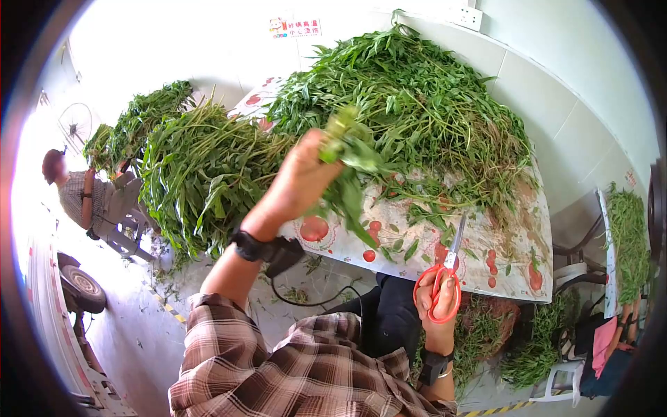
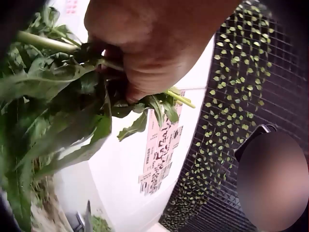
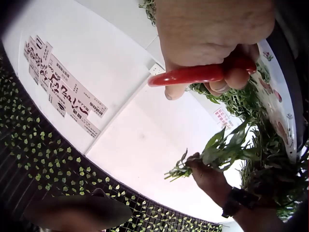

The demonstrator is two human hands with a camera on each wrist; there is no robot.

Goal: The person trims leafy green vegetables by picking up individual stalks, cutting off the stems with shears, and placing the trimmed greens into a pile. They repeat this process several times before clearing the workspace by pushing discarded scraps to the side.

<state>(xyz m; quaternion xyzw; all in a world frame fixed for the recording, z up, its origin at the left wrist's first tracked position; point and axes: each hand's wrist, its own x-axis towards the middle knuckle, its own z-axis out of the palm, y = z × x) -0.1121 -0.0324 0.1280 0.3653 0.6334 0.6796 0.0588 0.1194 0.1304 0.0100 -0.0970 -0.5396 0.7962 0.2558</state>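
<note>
Leafy greens (image 1: 201,181) lie at the left in a thick heap, which hangs over the edge of the table (image 1: 340,240). Next comes the left hand (image 1: 302,177), raised above the table, with its fingers clamped around the stems of a small bunch (image 1: 358,156). This bunch should be light and soft: its leaves droop and probably bruise easily. The stems look stiffer, so they are the better place to hold. Whether they are slippery, I cannot tell. Further right, a big pile (image 1: 403,104) of similar greens rests on the table. Near the front edge, the right hand (image 1: 445,306) grips the red-handled scissors (image 1: 450,260), whose blades seem together.
</note>
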